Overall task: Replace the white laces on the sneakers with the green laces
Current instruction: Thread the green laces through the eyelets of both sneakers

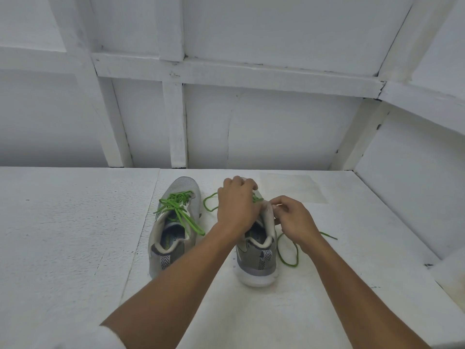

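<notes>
Two grey sneakers stand side by side on the white table, heels toward me. The left sneaker (173, 227) carries a green lace (176, 206) threaded and tied in a loose bow. Over the front of the right sneaker (256, 258) lies my left hand (236, 202), its fingers curled down on the laced area and hiding it. My right hand (292, 220) pinches at the tongue and eyelet edge on the shoe's right side. The second green lace loops out loose at the left (208, 201) and trails on the table at the right (289, 250).
The white table (75, 235) ends at a white panelled wall (251, 122) behind the shoes. A raised white side wall (407, 202) runs along the right. A thin clear sheet (297, 187) lies flat behind the right sneaker.
</notes>
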